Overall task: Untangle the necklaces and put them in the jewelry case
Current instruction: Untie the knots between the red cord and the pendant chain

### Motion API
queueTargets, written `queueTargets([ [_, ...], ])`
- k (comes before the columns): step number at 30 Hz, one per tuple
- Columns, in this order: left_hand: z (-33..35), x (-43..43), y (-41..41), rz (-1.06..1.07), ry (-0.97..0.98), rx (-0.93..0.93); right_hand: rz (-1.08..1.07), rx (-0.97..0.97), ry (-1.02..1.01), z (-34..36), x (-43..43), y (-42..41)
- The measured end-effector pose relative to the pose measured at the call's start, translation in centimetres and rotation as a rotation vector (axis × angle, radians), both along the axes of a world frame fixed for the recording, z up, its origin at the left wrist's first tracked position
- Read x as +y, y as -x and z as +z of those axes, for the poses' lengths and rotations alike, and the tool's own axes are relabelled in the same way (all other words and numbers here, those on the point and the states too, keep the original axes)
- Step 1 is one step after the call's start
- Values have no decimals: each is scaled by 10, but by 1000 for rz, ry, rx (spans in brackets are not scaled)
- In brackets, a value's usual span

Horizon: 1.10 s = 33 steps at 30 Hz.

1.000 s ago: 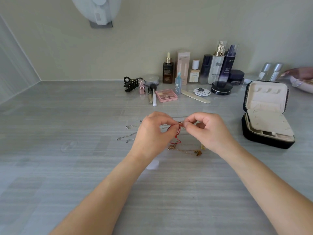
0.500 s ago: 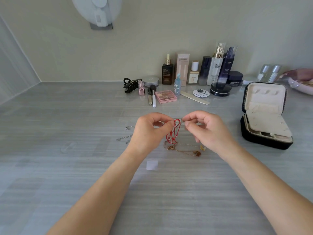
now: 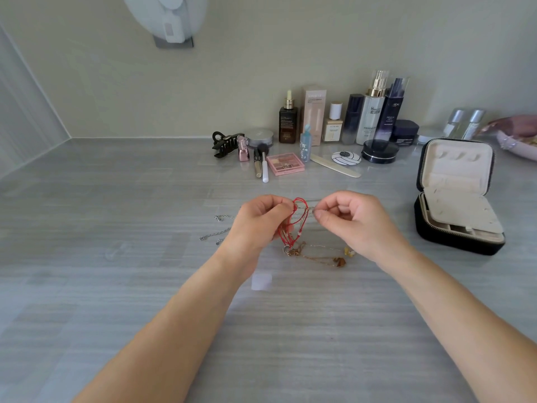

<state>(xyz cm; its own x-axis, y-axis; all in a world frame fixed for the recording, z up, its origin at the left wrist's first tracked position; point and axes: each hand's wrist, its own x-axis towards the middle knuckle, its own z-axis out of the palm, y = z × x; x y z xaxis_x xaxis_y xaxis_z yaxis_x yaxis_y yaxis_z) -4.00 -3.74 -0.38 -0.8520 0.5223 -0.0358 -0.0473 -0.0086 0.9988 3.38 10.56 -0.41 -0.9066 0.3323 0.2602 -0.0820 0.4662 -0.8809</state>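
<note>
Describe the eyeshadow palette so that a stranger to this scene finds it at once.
Find the row of bottles against the back wall. Just before it on the grey table lies the eyeshadow palette, between a white-handled brush and a small blue bottle. It is the only flat, pink, square thing there.

Since 1 s ago we've eased our hands apart: left hand (image 3: 255, 225) & right hand (image 3: 357, 225) no longer touch, and the red cord (image 3: 287, 232) now hangs in open loops btwn them.
</note>
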Motion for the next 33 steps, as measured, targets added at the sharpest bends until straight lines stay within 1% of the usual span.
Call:
queueTargets([
  [5,1,0,-1,-69,-43,-76,-3,29,15,-1,2,0],
  [7,1,0,-2,-84,-38,-73,3,39,24,-1,2,1],
  [10,1,-1,-4,-101,-19,-30,15,46,31,-2,1,1],
  [16,-1,-1,-2,-37,48,52,13,42,59,0,1,0],
  [21,-1,0,-2,-30,122,127,0,40,57,0,2,-1],
  [24,-1,-1,-3,-17,128,130,-1,38,-24,0,2,-2],
  [29,1,-1,-3,-5,135,123,-42,61,-303,-1,-2,-6],
  [33,1,-2,-3,-13,143,136,-22,81,-336,-3,-3,-4],
])
